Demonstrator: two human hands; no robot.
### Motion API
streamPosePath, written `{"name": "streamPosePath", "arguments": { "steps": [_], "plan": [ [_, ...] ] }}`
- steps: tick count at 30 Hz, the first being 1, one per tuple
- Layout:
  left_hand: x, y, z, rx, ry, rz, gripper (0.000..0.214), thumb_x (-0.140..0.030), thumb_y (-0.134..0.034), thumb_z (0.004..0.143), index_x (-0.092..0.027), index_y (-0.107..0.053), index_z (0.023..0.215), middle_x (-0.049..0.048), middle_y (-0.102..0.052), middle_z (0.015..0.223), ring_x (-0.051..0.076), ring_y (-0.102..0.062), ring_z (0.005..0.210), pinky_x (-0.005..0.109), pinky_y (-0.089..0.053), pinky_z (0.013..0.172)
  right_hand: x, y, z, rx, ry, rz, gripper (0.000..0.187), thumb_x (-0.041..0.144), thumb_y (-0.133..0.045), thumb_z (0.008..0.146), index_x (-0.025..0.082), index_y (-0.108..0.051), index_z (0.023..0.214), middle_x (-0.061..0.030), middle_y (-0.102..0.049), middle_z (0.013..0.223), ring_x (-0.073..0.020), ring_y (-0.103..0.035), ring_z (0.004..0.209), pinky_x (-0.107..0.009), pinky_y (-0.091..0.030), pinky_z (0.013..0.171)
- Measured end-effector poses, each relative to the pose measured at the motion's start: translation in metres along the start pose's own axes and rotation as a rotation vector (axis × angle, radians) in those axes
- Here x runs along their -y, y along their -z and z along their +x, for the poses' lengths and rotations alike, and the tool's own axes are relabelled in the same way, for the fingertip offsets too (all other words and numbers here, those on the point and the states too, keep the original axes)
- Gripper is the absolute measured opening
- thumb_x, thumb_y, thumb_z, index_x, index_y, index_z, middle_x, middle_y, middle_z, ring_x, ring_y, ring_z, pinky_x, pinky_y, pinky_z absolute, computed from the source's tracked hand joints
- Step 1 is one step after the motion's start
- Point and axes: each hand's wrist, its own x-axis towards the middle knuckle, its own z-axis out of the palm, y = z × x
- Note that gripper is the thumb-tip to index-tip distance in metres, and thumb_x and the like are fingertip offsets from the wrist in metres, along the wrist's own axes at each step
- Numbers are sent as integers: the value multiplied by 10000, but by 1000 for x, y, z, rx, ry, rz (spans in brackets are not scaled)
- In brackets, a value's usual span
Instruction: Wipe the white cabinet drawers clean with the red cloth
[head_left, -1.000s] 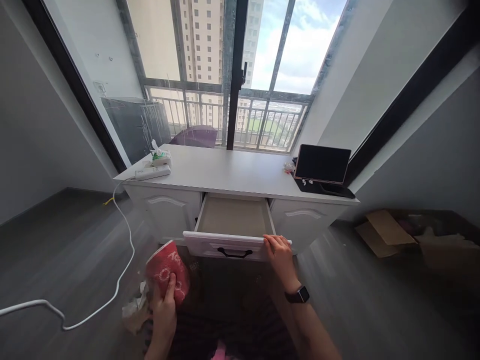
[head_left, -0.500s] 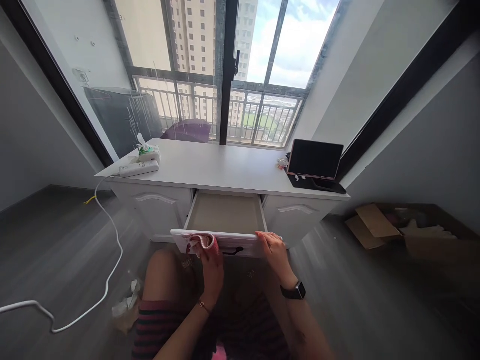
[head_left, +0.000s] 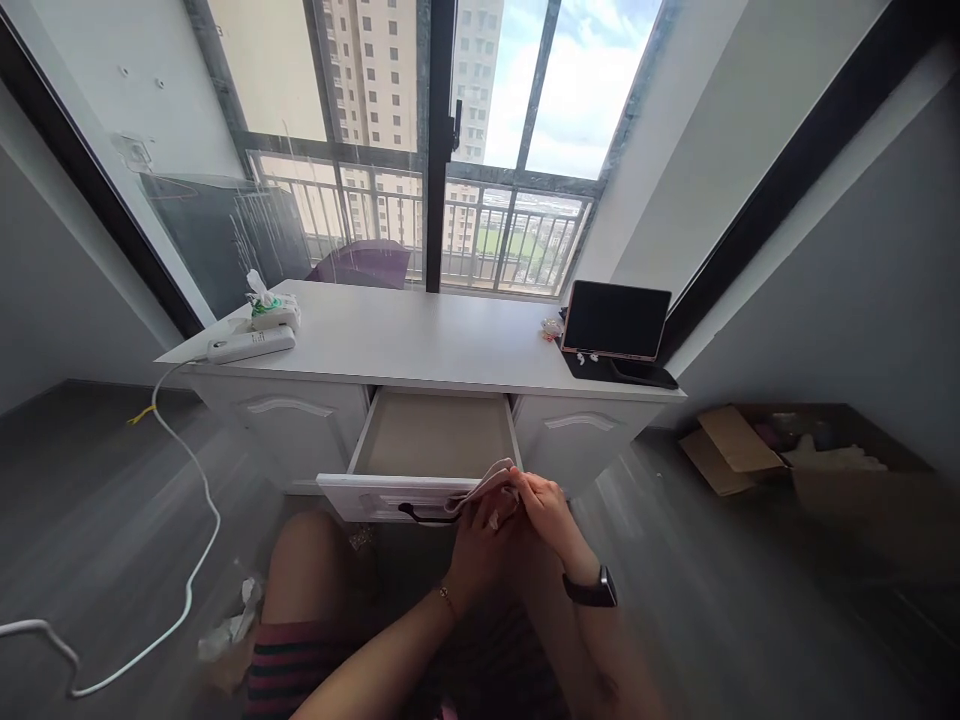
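Observation:
A white drawer (head_left: 360, 497) stands pulled out of the desk, its tray bare and a dark curved handle (head_left: 424, 515) on its front. My left hand (head_left: 480, 540) is closed on a pinkish cloth (head_left: 486, 487), pressing it against the right part of the drawer front; some fingers are hidden. Beside it, my right hand (head_left: 546, 508), with a dark watch (head_left: 592, 588) on the wrist, has its fingers bent over the right top corner of the drawer front. Its fingertips meet the edge of the cloth.
On the white desk (head_left: 390, 335) are a power strip (head_left: 251, 345) and tissue pack (head_left: 274, 310) at left, and a tablet (head_left: 616, 320) on a stand at right. A white cable (head_left: 214, 500) crosses the floor. An open cardboard box (head_left: 742, 440) sits at right.
My left hand has carried the cloth rightward along the drawer front, from left of the handle to beside my right hand. My right hand stays at the right corner. The view has shifted slightly.

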Motion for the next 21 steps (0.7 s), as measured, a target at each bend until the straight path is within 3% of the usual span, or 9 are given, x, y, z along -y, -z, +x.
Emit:
{"name": "streamPosePath", "arguments": {
  "steps": [5, 9, 12, 17, 21],
  "plan": [
    [0, -12, 1, 79, -88, -95, 453, -282, -444, 956, -266, -453, 1409, 54, -552, 1390, 220, -452, 1318, 388, -430, 1013, 2, -5, 2, -34, -9, 32, 400, 482, -438, 934, 221, -739, 892, -58, -756, 858, -235, -704, 787, -309, -508, 682],
    [2, -24, -7, 103, -51, -122, 436, -251, -439, 954, -201, -477, 1385, 92, -566, 1370, 208, -503, 1277, 380, -440, 1018, 3, -10, 0, -79, -3, 12, 360, 444, -463, 927, 226, -748, 891, -61, -756, 864, -243, -707, 810, -340, -522, 726],
    [11, -18, -13, 103, -42, -150, 443, -223, -472, 936, -228, -485, 1378, 74, -561, 1380, 196, -496, 1287, 372, -446, 1027, 2, -13, -2, -114, 18, 7, 351, 429, -464, 929, 225, -748, 894, -68, -752, 861, -235, -699, 829, -353, -521, 767],
    [50, 5, -30, 245, -77, -192, 559, -123, -452, 912, -286, -393, 1443, 12, -522, 1422, 148, -506, 1276, 298, -476, 996, -2, -20, -6, -138, 26, 16, 344, 425, -467, 934, 216, -739, 920, -71, -747, 897, -234, -681, 878, -386, -497, 849],
    [98, 16, -59, 390, -121, -50, 572, -60, -445, 880, -286, -455, 1406, 45, -623, 1309, 209, -594, 1174, 380, -485, 977, -2, -23, -6, -162, 11, 15, 362, 442, -464, 934, 205, -737, 915, -78, -743, 887, -237, -676, 870, -401, -486, 859]
  ]
}}
